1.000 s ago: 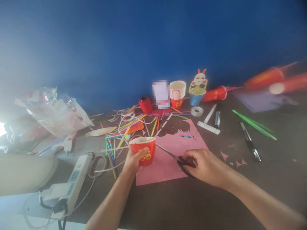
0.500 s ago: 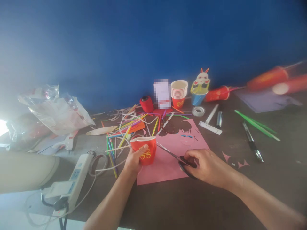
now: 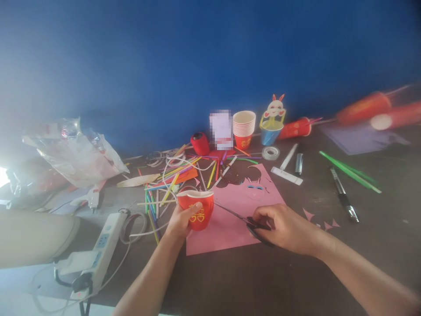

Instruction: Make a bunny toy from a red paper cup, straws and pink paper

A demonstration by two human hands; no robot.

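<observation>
A red paper cup [image 3: 204, 211] with yellow characters is squeezed out of round in my left hand [image 3: 180, 223], thumb across its front. My right hand [image 3: 279, 228] grips the black handles of a pair of scissors [image 3: 241, 217]. Their blades point left, with the tips close to the cup's right side; I cannot tell whether they touch it. Beneath both lies a sheet of pink paper [image 3: 226, 237] with curved cut-outs along its far edge. Behind the cup, coloured straws [image 3: 173, 186] lie heaped.
A stack of paper cups [image 3: 244, 127] and a blue cup with a rabbit figure [image 3: 272, 134] stand at the back. Tape [image 3: 270, 153], a pen [image 3: 344, 195] and green straws [image 3: 350, 172] lie right. Left are a power strip [image 3: 105, 245], glue gun [image 3: 90, 197] and plastic bag [image 3: 79, 156].
The cup and my left hand have shifted very slightly. The scissors' handles look a little closer together, and the whole view has moved slightly.
</observation>
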